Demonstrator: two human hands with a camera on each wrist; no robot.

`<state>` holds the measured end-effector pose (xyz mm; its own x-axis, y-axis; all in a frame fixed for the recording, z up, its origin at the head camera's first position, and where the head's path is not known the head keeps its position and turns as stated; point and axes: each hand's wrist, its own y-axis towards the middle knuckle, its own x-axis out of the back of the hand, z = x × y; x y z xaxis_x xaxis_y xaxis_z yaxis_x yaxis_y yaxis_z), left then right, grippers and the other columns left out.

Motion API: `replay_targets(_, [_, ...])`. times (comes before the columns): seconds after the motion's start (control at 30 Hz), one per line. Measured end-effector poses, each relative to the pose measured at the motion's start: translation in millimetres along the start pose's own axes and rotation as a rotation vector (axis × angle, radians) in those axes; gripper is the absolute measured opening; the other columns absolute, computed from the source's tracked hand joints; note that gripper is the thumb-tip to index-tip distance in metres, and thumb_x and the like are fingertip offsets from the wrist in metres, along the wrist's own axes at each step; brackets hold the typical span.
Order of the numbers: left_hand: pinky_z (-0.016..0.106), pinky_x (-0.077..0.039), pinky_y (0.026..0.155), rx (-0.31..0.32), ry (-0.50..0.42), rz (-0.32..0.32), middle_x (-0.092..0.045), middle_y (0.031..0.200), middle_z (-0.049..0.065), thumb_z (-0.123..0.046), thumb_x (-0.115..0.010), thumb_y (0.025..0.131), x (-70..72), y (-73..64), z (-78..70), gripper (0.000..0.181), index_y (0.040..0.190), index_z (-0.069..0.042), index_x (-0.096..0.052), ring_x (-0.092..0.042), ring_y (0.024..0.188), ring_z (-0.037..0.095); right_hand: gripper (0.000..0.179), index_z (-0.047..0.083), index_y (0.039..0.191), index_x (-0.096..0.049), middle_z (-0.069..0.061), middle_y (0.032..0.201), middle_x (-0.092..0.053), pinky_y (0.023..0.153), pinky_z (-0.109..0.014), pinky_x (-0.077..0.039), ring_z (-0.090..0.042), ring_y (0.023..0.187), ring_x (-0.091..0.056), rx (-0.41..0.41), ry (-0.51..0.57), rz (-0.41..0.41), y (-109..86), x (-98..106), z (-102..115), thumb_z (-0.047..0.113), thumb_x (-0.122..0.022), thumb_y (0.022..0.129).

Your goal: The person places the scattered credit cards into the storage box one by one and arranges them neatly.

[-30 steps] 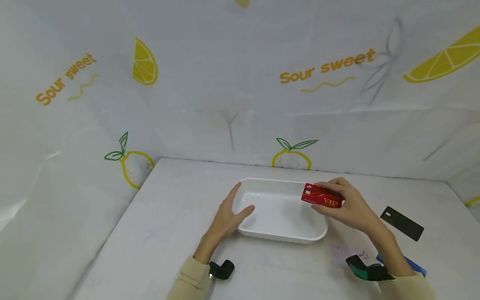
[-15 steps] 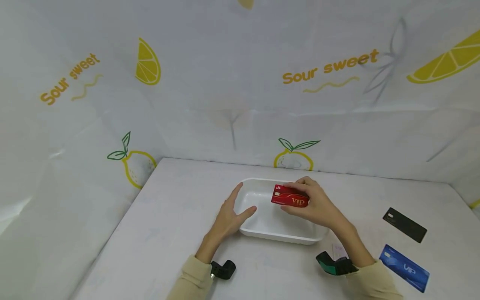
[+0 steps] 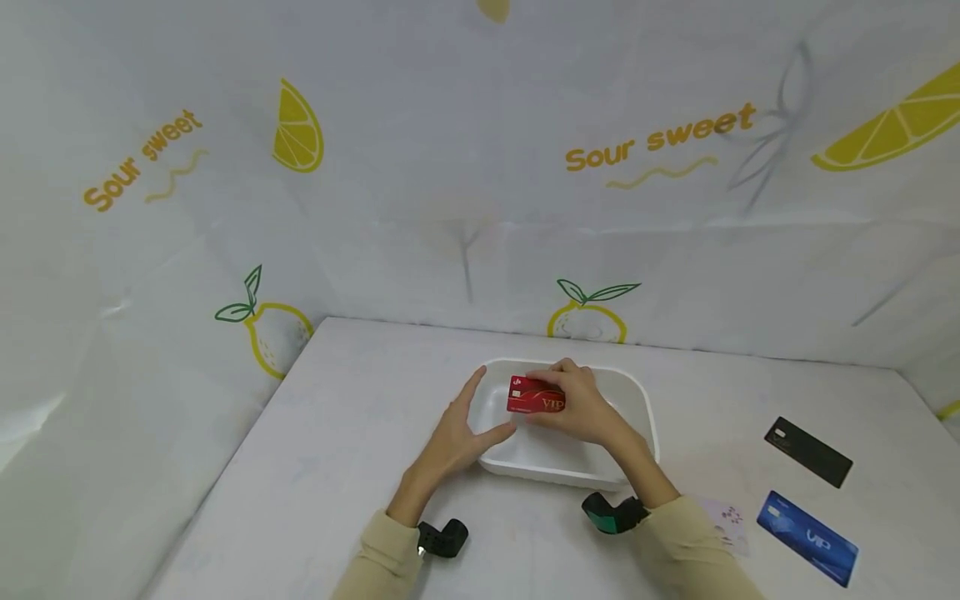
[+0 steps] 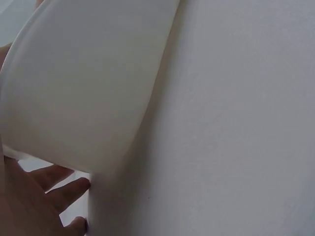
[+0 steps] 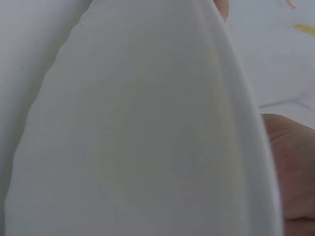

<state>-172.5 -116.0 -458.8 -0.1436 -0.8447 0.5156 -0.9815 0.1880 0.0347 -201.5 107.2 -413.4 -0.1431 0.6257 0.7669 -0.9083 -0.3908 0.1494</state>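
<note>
The red rectangular plastic card with gold "VIP" lettering is above the left half of the white rectangular plastic tray, its printed face toward your head camera; you can't tell whether it touches the tray's floor. Your right hand pinches its right end between thumb and fingers. Your left hand is spread at the tray's left end, thumb apart from the fingers; whether it presses on the rim is hard to tell. In both wrist views, the tray's pale side wall hides much of the work.

To the right of the tray on the white desk, you have a black rectangular card farther back, a blue rectangular "VIP" card nearer you, and a pale purple card partly covered by your right beige sleeve. Behind the desk hangs a white sheet printed with yellow lemons and "Sour sweet".
</note>
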Motion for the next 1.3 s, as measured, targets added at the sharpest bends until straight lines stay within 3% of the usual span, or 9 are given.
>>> replay_targets(0.2, [0.058, -0.036, 0.12, 0.003, 0.079, 0.097, -0.03, 0.169, 0.003, -0.06, -0.08, 0.077, 8.6, -2.1, 2.1, 0.116, 0.166, -0.026, -0.014, -0.037, 0.153, 0.028, 0.057, 0.005, 0.132, -0.067, -0.02, 0.121, -0.062, 0.093, -0.053, -0.05, -0.037, 0.114, -0.049, -0.056, -0.018, 0.065, 9.4, -8.9, 5.7, 0.019, -0.087, 0.08])
replay_targets(0.33, [0.058, -0.04, 0.118, -0.002, 0.104, 0.122, -0.03, 0.169, 0.004, -0.062, -0.082, 0.073, 11.3, -3.1, 2.2, 0.123, 0.166, -0.026, -0.01, -0.039, 0.151, 0.029, 0.056, 0.003, 0.13, -0.068, -0.02, 0.121, -0.063, 0.1, -0.057, -0.046, -0.037, 0.118, -0.049, -0.056, -0.03, 0.091, 13.1, -13.2, 9.8, 0.016, -0.088, 0.079])
replay_targets(0.73, [0.06, -0.041, 0.116, -0.022, 0.13, 0.122, -0.03, 0.169, 0.003, -0.063, -0.084, 0.071, 12.8, -2.2, 4.4, 0.126, 0.166, -0.03, -0.009, -0.037, 0.153, 0.029, 0.058, 0.003, 0.128, -0.069, -0.019, 0.123, -0.063, 0.097, -0.053, -0.048, -0.037, 0.118, -0.047, -0.108, -0.01, 0.079, 17.0, -30.9, 14.5, 0.013, -0.091, 0.075])
replay_targets(1.1, [0.064, -0.039, 0.116, -0.025, 0.117, 0.109, -0.029, 0.169, 0.005, -0.064, -0.083, 0.072, 11.9, -2.1, 5.2, 0.123, 0.165, -0.032, -0.01, -0.035, 0.154, 0.034, 0.058, 0.001, 0.126, -0.07, -0.018, 0.118, -0.062, 0.09, -0.042, -0.044, -0.033, 0.115, -0.048, -0.15, 0.105, 0.092, 20.9, -43.8, 11.8, 0.013, -0.091, 0.073])
replay_targets(1.3, [0.063, -0.038, 0.117, -0.028, 0.108, 0.105, -0.028, 0.17, 0.004, -0.065, -0.082, 0.072, 11.2, -1.5, 5.2, 0.122, 0.165, -0.033, -0.01, -0.034, 0.154, 0.032, 0.058, 0.001, 0.127, -0.07, -0.018, 0.12, -0.062, 0.096, -0.049, -0.047, -0.032, 0.115, -0.051, -0.179, 0.139, 0.107, 23.4, -46.7, 11.0, 0.009, -0.09, 0.073])
